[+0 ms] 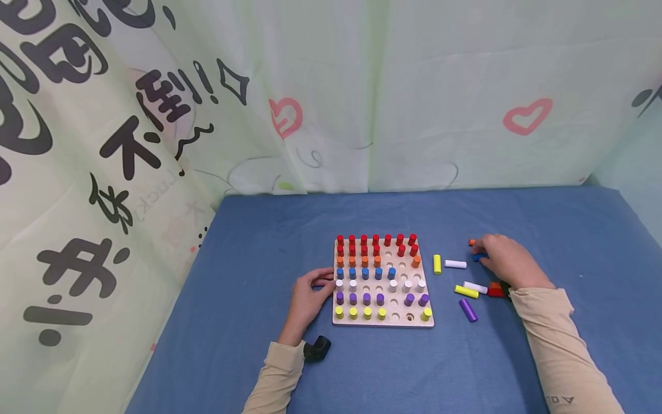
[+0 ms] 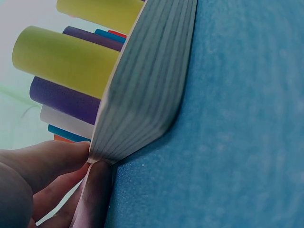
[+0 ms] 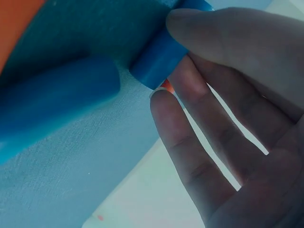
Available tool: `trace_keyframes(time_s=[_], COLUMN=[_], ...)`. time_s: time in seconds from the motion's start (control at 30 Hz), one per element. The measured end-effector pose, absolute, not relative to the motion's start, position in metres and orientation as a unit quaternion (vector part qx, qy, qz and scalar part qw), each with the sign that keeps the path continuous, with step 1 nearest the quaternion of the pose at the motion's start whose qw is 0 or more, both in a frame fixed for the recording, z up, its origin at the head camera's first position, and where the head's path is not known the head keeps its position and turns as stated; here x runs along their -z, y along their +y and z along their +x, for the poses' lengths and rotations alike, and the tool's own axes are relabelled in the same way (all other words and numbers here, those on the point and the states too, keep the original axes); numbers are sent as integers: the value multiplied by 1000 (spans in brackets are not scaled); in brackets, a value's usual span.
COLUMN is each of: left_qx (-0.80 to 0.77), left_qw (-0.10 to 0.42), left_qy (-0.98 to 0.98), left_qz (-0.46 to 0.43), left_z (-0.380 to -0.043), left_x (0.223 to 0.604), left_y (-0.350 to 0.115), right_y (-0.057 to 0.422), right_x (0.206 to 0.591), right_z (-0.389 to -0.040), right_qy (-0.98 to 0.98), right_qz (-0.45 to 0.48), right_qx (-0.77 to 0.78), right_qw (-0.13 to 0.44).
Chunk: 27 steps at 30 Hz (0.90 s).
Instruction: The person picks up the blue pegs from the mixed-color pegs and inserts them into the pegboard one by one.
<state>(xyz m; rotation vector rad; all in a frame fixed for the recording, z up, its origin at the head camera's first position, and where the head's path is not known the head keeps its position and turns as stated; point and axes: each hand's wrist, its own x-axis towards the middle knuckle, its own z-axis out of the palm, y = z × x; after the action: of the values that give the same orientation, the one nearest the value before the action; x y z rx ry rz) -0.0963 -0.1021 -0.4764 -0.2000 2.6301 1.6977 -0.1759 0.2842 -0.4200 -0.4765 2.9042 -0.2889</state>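
Observation:
A wooden pegboard stands on the cloth, with rows of red, orange, blue, white, purple and yellow pegs and some bare holes. My left hand holds its left edge; in the left wrist view the thumb and a finger meet at the board's side. Right of the board, my right hand pinches a blue peg between thumb and fingers. Another blue peg lies close by in the right wrist view. An orange peg shows beyond the fingertips in the head view.
Loose pegs lie between board and right hand: a yellow peg, a white peg, another yellow peg, a second white peg, a purple peg and red ones near the wrist. A printed curtain hangs behind the blue cloth.

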Motion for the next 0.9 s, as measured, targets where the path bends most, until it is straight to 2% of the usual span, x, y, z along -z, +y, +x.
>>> trace_keyframes(time_s=[0.47,0.77,0.9], left_qx=[-541,-542,-539], left_qw=[3,5,6], left_qy=[839,838,840], left_qz=[-64,-67,-69], left_z=[-96,-97,-97], left_x=[477,480,481], left_y=[-102,-102,-102], right_y=[280,274,273], right_x=[415,417,416], right_z=[-172,-165,-163], right_qy=[977,979,976], right_qz=[-164,-158,-163], right_qx=[111,124,142], right_qw=[75,26,26])
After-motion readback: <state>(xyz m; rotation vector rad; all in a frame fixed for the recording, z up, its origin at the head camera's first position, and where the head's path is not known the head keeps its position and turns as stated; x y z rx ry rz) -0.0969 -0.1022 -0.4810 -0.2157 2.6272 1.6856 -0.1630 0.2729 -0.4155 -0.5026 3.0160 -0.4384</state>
